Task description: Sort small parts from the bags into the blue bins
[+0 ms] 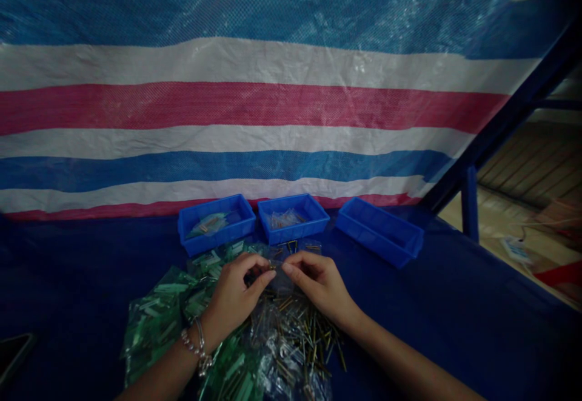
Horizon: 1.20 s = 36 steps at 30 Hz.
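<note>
A small clear plastic bag (282,281) hangs between my two hands above the pile. My left hand (243,286), with a bracelet at its wrist, pinches the bag's left side, where a small brassy bit shows at the fingertips. Thumb and forefinger of my right hand (313,276) pinch the other side. Below lie loose thin brass-coloured rods (313,334) and crumpled clear bags (277,352). Green-tinted plastic packets (159,310) spread out beneath and left of my left hand. What the rods are exactly, I cannot tell.
Behind my hands stand three blue bins: the left bin (220,244) holds a greenish packet, the middle bin (297,231) clear bags, and the right bin (382,237) is angled. A dark flat device (16,352) lies at left. A striped tarp (227,104) hangs behind the blue table (454,304).
</note>
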Available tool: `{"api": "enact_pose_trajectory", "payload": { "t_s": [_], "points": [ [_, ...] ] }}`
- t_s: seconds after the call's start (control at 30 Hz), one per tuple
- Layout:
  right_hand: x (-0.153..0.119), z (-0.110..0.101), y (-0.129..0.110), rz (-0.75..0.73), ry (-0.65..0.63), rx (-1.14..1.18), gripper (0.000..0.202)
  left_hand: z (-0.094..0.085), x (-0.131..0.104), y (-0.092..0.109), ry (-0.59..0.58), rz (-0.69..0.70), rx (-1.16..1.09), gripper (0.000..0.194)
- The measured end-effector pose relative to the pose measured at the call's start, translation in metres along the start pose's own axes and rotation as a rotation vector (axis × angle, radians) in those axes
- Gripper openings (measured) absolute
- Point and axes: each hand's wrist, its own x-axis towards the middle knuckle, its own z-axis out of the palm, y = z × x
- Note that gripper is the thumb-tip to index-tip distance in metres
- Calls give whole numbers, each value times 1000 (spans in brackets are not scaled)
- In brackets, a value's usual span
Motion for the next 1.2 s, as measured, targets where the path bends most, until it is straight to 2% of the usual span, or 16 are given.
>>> {"api": "enact_pose_trajectory", "payload": {
  "t_s": [0.87,1.2],
  "points": [
    [-2,0,6,24,-34,-115,19,3,-1,3,-45,24,46,9],
    [-4,-1,6,21,-44,-143,18,4,1,4,-98,26,57,7]
  ]
}}
